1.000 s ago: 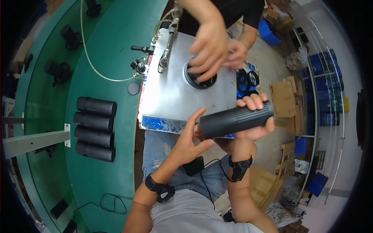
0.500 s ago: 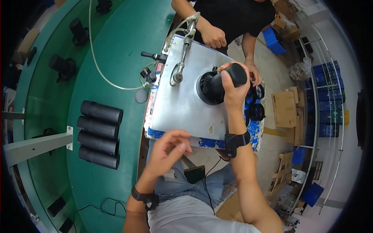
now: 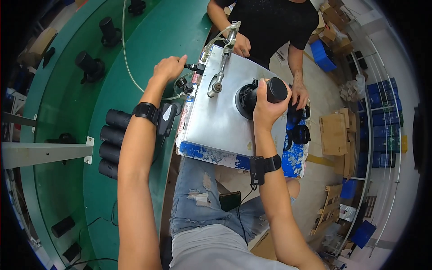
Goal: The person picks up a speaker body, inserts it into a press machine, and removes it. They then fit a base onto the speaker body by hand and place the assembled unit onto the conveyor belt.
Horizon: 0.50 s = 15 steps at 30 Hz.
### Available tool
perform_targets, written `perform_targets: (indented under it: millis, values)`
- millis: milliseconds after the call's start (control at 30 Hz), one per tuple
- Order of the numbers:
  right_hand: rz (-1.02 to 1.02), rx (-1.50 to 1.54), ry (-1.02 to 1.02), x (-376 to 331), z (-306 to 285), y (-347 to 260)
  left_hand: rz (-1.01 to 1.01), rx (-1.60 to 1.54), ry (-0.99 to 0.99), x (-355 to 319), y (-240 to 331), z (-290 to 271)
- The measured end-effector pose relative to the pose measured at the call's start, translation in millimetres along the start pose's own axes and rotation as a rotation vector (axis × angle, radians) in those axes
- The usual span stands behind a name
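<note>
My right hand (image 3: pixel 268 108) is wrapped round a black cylinder (image 3: pixel 277 90), which tilts above the silver metal plate (image 3: pixel 216 121). The cylinder's lower end joins a round black base (image 3: pixel 245 102) resting on the plate. At the plate's far left corner, my left hand (image 3: pixel 170 68) closes over the outer end of a black lever handle (image 3: pixel 194 67); its palm side is hidden. Between the hands, a metal air cylinder (image 3: pixel 222 72) on an arm leans over an oblong slot in the plate.
Black perforated cylinders (image 3: pixel 110 135) lie on the green table (image 3: pixel 148 45), partly behind my left forearm. Black rings (image 3: pixel 300 133) lie right of the plate. Across from me stands a person in black, one hand (image 3: pixel 299 95) near those rings. A clear hose (image 3: pixel 128 67) curves over the table.
My left hand has moved from the plate's near edge up to the lever handle. My right hand still holds the black cylinder. The whole view has shifted slightly.
</note>
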State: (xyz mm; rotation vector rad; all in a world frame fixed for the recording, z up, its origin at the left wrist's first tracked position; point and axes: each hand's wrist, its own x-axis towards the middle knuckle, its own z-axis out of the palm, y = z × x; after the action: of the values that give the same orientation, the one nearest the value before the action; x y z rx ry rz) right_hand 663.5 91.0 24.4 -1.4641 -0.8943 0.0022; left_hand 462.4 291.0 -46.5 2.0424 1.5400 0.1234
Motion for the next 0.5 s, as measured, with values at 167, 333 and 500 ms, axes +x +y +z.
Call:
perform_targets:
  millis: [167,333,500]
  values:
    - [0.034,0.056,0.017,-1.8,-2.1,0.2,0.128,-0.147,-0.094,-24.4,-3.6,-0.7]
    - [-0.025,-0.139,-0.035,39.8,-26.0,-26.5,0.168,-0.352,0.210,-62.3,-3.8,11.5]
    - [-0.281,0.391,0.084,92.1,-79.7,-222.4,0.483,-0.695,0.605,-228.0,66.6,-72.4]
